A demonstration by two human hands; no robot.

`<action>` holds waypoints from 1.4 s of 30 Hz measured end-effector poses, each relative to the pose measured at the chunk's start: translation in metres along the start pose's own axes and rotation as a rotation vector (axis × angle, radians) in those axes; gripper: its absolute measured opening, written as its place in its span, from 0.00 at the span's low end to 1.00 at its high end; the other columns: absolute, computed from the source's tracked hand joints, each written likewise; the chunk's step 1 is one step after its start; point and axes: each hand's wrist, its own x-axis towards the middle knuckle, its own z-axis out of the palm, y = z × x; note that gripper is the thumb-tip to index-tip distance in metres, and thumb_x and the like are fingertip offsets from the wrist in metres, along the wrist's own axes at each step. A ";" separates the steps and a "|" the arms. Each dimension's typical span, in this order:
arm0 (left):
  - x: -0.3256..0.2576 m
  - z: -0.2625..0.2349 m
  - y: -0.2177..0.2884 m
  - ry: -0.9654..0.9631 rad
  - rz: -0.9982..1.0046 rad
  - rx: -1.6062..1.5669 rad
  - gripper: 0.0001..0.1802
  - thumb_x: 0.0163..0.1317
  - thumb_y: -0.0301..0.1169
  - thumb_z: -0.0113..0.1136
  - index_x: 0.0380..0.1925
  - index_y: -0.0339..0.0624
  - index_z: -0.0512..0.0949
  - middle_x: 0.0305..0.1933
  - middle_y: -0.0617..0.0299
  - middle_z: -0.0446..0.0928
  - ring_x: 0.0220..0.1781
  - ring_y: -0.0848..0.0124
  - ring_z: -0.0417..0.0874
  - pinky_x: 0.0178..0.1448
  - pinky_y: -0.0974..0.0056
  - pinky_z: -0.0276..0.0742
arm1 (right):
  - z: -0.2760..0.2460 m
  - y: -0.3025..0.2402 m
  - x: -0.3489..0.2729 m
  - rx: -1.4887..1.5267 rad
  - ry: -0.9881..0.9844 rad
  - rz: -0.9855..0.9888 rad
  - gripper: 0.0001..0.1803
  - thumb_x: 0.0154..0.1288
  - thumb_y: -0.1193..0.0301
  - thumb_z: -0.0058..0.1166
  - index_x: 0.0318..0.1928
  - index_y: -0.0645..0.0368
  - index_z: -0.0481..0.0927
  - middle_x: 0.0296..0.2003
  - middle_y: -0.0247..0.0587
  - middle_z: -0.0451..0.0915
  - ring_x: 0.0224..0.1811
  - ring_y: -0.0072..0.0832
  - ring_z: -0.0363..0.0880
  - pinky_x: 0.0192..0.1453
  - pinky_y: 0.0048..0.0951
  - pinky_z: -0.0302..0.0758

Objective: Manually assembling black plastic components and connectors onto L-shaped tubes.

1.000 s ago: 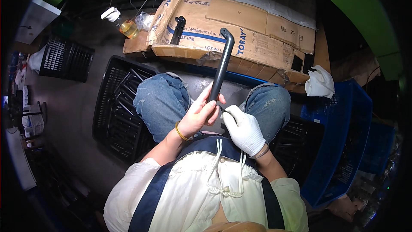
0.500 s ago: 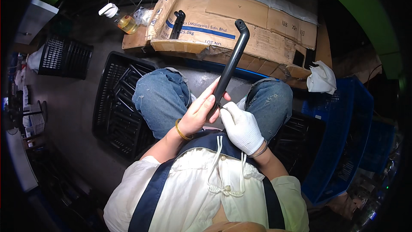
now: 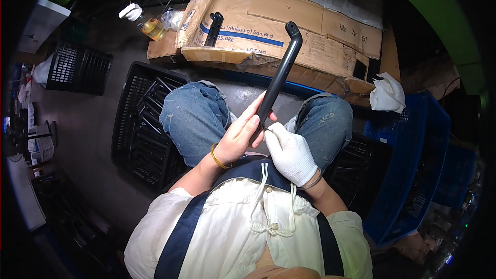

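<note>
My bare left hand point(image 3: 240, 132) is wrapped round the lower part of a long black tubular part point(image 3: 279, 75). The tube slants up and away over my lap, its far end bent into a short lug with a hole. My right hand point(image 3: 290, 152), in a white glove, is closed in a pinch against the tube's lower right side. Something small and dark shows at its fingertips, too small to name. The tube's near end is hidden by my fingers. A smaller black part with holes point(image 3: 215, 28) leans on the cardboard ahead.
A cardboard-covered bench point(image 3: 310, 75) stands ahead, with a white-capped bottle point(image 3: 152, 28) on its left and a white cloth point(image 3: 387, 93) at its right corner. Left of my knees is a black crate point(image 3: 121, 124) of black parts; blue crates point(image 3: 395, 217) are at the right.
The tube's upper end has tilted very slightly to the right and turned a little. Both hands stay almost where they were.
</note>
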 end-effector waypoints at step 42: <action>-0.005 0.014 -0.013 0.213 -0.012 -0.226 0.29 0.77 0.33 0.37 0.75 0.42 0.49 0.52 0.59 0.71 0.22 0.83 0.66 0.24 0.78 0.64 | 0.017 0.011 -0.001 -0.088 0.231 0.026 0.06 0.68 0.69 0.53 0.41 0.57 0.76 0.29 0.51 0.80 0.31 0.47 0.83 0.33 0.42 0.78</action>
